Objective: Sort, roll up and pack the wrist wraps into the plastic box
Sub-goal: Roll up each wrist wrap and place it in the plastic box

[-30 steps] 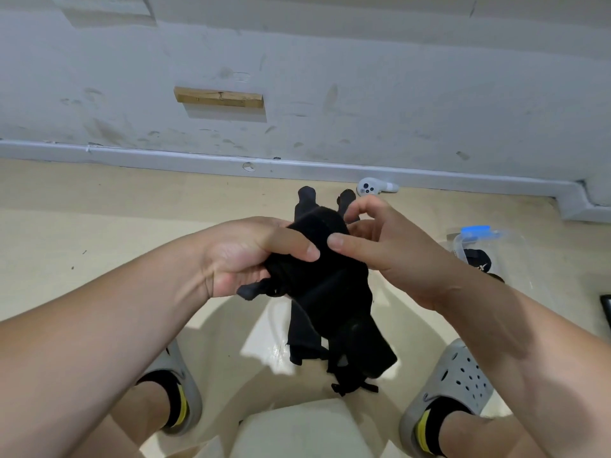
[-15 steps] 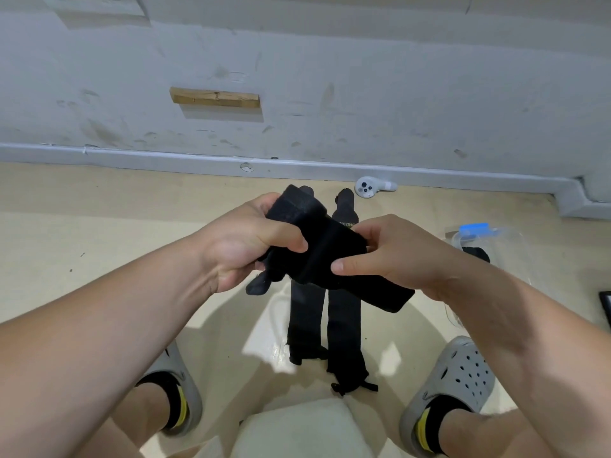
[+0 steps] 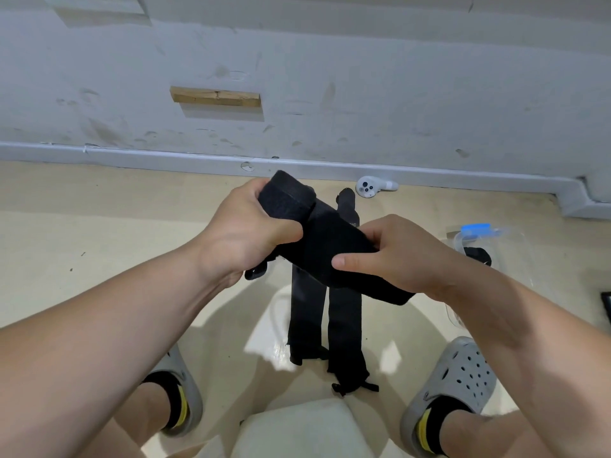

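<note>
I hold a black wrist wrap (image 3: 325, 249) in mid-air between both hands. My left hand (image 3: 246, 231) grips its partly rolled end, thumb across the fabric. My right hand (image 3: 396, 252) pinches the flat free end, thumb on top. Under it, two more black wraps (image 3: 344, 328) lie flat side by side on the floor. The clear plastic box (image 3: 476, 236) with a blue clip sits on the floor at the right, with a black rolled wrap (image 3: 477, 256) inside; my right arm hides part of it.
A white controller (image 3: 372, 187) lies by the baseboard beyond the wraps. My grey clogs (image 3: 459, 385) frame the wraps on both sides. A pale seat edge (image 3: 301, 428) is at the bottom centre. A dark object edge (image 3: 606, 305) shows at far right.
The wrap was bunched between my hands a second ago. Now it is stretched out, the roll raised in my left hand and the free end drawn down to the right.
</note>
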